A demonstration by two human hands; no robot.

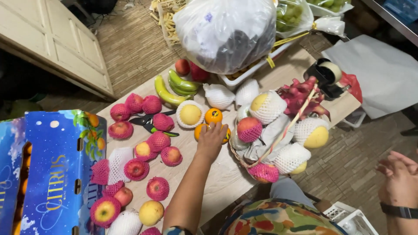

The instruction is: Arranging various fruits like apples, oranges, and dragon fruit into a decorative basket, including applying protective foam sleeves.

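Your left hand (212, 140) closes over an orange (201, 131) at frame centre on the bench (226, 178); your right hand (398, 178) hangs half-open, empty, at the right edge

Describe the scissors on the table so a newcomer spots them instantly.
Start at the light wooden table, left of the wicker fruit basket. Among the apples in pink foam nets lie black-handled scissors, left of the person's left hand. They are the only dark metal tool among the fruit.
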